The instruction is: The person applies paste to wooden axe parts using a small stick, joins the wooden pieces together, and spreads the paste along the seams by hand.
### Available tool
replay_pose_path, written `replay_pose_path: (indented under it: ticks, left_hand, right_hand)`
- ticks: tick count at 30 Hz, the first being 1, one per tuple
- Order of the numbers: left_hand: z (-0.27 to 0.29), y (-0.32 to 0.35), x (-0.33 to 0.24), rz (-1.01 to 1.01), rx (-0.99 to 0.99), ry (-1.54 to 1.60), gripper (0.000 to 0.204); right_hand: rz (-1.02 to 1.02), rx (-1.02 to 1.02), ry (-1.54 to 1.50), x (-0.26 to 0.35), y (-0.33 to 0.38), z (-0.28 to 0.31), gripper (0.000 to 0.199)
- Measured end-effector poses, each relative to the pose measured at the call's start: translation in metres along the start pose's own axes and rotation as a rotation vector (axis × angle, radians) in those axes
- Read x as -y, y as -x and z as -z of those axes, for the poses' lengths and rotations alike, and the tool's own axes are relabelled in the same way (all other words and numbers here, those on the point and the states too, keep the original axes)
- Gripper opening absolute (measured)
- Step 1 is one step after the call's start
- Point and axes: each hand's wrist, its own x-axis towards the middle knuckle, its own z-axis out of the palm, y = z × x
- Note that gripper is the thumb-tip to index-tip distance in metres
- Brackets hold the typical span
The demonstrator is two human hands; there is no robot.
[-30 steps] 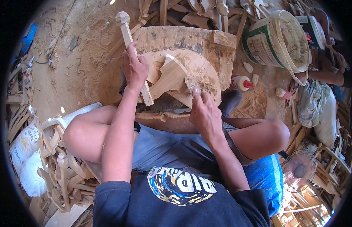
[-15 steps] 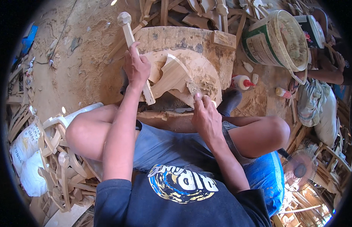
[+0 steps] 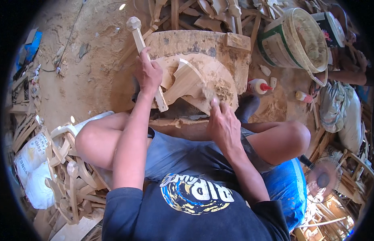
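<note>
My left hand (image 3: 150, 74) is closed round a long, squared wooden leg (image 3: 139, 38) with a faceted knob at its far end; the near end slants down over the board's left side. My right hand (image 3: 226, 122) is closed, its thumb and fingertips pinching a small flat spreader (image 3: 209, 94) that is blurred and partly hidden. The spreader is at the left edge of a heap of tan, crumbly paste (image 3: 223, 89). Under the paste lies a rounded thin wooden board (image 3: 231, 78). A curved, pale wooden piece (image 3: 186, 82) sits on that board between my hands.
A worn wooden work block (image 3: 175, 40) supports the board. To the right are a red-capped glue bottle (image 3: 257, 86), a smeared bucket (image 3: 275, 48) and a fan (image 3: 322, 180). Wooden parts (image 3: 74, 180) pile up at left. Another person's arm (image 3: 347, 77) shows at far right.
My right hand has shifted slightly right and toward me, and the spreader has moved beside the paste. My left hand still holds the wooden leg almost unmoved. The whole view has shifted a little.
</note>
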Motion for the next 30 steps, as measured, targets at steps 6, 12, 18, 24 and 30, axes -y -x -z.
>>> replay_pose_path:
  ticks: [6,12,18,24,30]
  left_hand:
    - [-0.002,0.0,0.004,-0.002,0.001,0.072,0.055]
    - [-0.003,-0.002,-0.003,-0.017,0.01,0.067,0.053]
    - [-0.002,0.0,0.005,-0.05,-0.013,0.095,0.051]
    - [0.0,0.0,-0.007,-0.057,-0.003,0.099,0.05]
    - [-0.004,0.001,-0.005,-0.031,0.007,0.07,0.05]
  right_hand:
    - [0.079,-0.068,0.044,-0.008,0.007,-0.018,0.06]
    - [-0.005,-0.214,-0.189,-0.003,-0.021,0.014,0.028]
    - [-0.04,-0.034,-0.252,-0.016,-0.017,0.005,0.021]
    - [-0.066,-0.133,-0.244,-0.014,-0.022,0.003,0.024]
    - [-0.113,-0.09,-0.256,-0.022,-0.001,-0.003,0.025]
